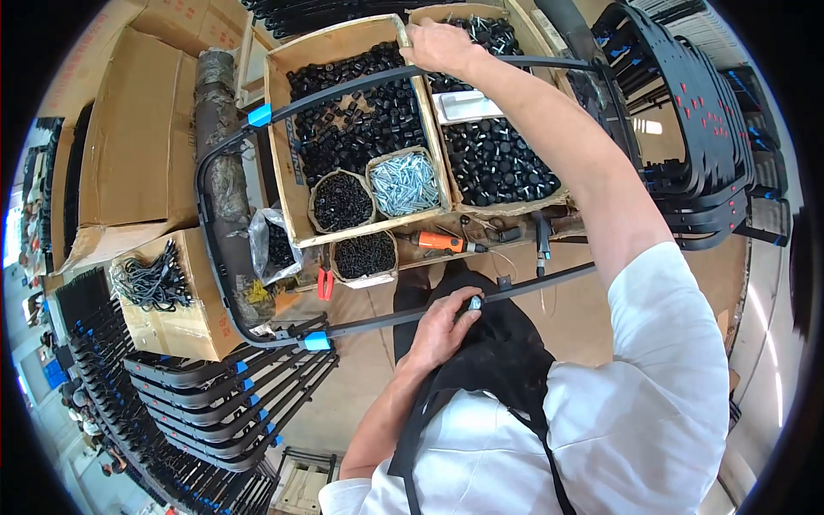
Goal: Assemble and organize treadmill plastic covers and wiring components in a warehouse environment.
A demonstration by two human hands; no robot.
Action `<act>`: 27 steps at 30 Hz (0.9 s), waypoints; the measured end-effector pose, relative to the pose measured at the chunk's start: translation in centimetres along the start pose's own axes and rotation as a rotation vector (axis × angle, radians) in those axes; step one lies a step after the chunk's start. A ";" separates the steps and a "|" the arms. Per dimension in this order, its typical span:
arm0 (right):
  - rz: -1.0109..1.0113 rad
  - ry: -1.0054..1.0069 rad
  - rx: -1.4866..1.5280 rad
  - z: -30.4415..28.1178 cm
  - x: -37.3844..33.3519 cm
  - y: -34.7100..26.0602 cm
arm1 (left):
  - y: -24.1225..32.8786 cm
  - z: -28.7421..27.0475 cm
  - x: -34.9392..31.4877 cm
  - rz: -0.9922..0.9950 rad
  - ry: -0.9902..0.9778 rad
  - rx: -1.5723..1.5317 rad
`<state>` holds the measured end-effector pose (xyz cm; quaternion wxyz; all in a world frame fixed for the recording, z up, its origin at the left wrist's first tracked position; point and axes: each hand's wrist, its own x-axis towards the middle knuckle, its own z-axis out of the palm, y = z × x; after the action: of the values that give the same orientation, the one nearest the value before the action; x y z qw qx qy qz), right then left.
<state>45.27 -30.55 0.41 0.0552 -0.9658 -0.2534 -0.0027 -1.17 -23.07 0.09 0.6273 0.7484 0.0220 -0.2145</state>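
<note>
A large black tubular frame (219, 279) with rounded corners and blue wrappings lies across the bench and bins. At its near bar, my left hand (444, 328) is closed, pinching a small shiny bluish-silver piece (475, 303) whose kind I cannot make out. My right arm reaches over the frame. Beyond the far bar, my right hand (442, 47) is closed over the rim of a wooden box (433, 142); anything under the fingers is hidden. Below that hand, this box holds black caps (360, 112), a carton of silver screws (402, 183) and a carton of small black parts (342, 202).
More black-headed parts (498, 163) fill the right box, beside a white tray (468, 106). An orange power tool (442, 242), red-handled pliers (324, 283) and a black tool (542, 240) lie nearer. Stacked frames stand left (197, 395) and right (708, 129). Cables (154, 279) top a carton.
</note>
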 end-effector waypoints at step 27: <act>-0.107 -0.185 -0.048 -3.8 -0.1 -1.3 | -1.3 0.9 0.4 0.373 -0.031 0.467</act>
<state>44.63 -29.86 4.28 0.0083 -0.9481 -0.3084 0.0774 -1.44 -23.79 -1.40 0.4671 0.8601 -0.1756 -0.1063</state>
